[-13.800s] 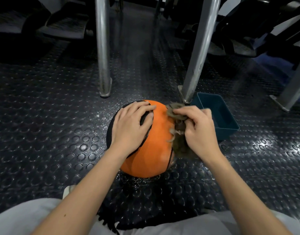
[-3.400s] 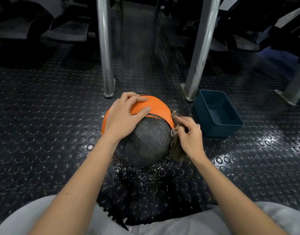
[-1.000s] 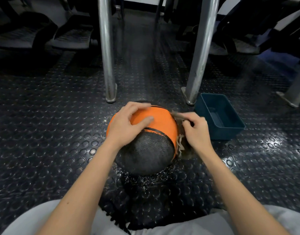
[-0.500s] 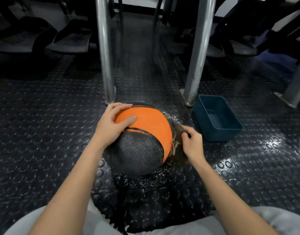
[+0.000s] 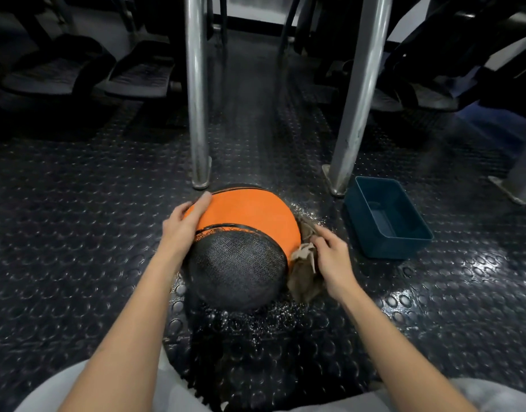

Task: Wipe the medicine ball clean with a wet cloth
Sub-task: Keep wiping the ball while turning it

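Where the medicine ball (image 5: 244, 221) lay: on the studded rubber floor (image 5: 77, 233), directly ahead of my knees and between my two hands, orange band to the far side, black mesh panel turned near and upward.
Left hand (image 5: 181, 230): laid over the ball's upper left curve; fingers straight and close together, thumb set apart, pressing rather than gripping.
Right hand (image 5: 333, 257): at the ball's right flank; fingers curled on the cloth (image 5: 305, 263), bunching it against the orange band. The thumb was hidden beneath.
Cloth: brown and crumpled, wedged between my right hand and the ball, its long axis running near to far along the flank, the near end trailing towards the floor.
Governing relation: the ball lay immediately left of my right fingers, met through the cloth. Being round, it offered no long axis. Both hands touched it; the right one did the wiping, the left one braced.
Judgement: the next stroke would have to travel left and up over the flank, with the left hand resisting any roll.
Surroundings: a blue tub (image 5: 395, 248) stood to the right, apart from the ball, near the right steel post (image 5: 357, 99).
Risk: water beads (image 5: 256, 319) lay on the floor at the ball's near side; I judged slipping possible.
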Demonstrator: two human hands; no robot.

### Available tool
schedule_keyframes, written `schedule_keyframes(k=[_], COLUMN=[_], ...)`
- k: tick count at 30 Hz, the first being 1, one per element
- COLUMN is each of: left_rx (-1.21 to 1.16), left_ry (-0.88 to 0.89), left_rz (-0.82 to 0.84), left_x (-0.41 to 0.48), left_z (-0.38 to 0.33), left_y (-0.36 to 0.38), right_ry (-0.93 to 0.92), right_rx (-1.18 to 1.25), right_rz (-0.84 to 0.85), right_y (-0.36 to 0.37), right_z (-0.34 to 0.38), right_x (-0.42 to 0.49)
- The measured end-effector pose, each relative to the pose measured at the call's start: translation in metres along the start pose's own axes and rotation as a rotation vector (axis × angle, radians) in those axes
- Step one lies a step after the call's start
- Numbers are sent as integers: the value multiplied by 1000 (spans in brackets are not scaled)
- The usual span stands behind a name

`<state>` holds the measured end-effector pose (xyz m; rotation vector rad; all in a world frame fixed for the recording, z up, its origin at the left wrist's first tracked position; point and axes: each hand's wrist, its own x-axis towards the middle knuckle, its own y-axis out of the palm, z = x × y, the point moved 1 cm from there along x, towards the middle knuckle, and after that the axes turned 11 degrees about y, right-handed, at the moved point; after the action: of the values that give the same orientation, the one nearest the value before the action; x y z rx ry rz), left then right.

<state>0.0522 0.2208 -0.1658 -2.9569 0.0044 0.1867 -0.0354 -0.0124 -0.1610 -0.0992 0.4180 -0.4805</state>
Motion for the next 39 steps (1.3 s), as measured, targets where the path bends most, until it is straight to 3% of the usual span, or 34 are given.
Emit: schedule_keyframes(k=[2,4,7,9,13,17,19,21,23,27,32,35,39], left_rx=[-131,-228,-273,-299,-419,-571,-546,-368,-147,-129,93,1,82], left_ry=[-128,-136,-142,-162,-232,-351,-399,-288,-41,277,320,304,314], left_rz=[19,39,19,0,62,215,267,251,131,78,152,188,137], left_x=[0,-1,-1,1,-12,-38,-46,-40,-28,-24,-23,-21,-20], left_z=[6,8,11,20,21,14,10,5,-3,-26,-18,-15,-14], left_y=[-4,-7,-9,-6,16,57,68,70,66,62,59,51,55], right_ry=[139,212,255,273,179,-95,-141,-169,-236,-459,-675,-646,-596], right_rx=[46,161,348,349,239,-135,-266,-323,-357,-472,-515,-480,-570], right_rz=[115,165,162,137,17,-92,-92,-99,-103,-57,108,73,12], right_y=[7,13,15,16,-1,-37,-46,-49,-47,-37,-33,-32,-22], right_z=[-3,-2,0,1,14,40,40,37,35,34,34,34,48], right_x=[-2,0,1,-1,2,8,9,8,9,1,-14,0,4])
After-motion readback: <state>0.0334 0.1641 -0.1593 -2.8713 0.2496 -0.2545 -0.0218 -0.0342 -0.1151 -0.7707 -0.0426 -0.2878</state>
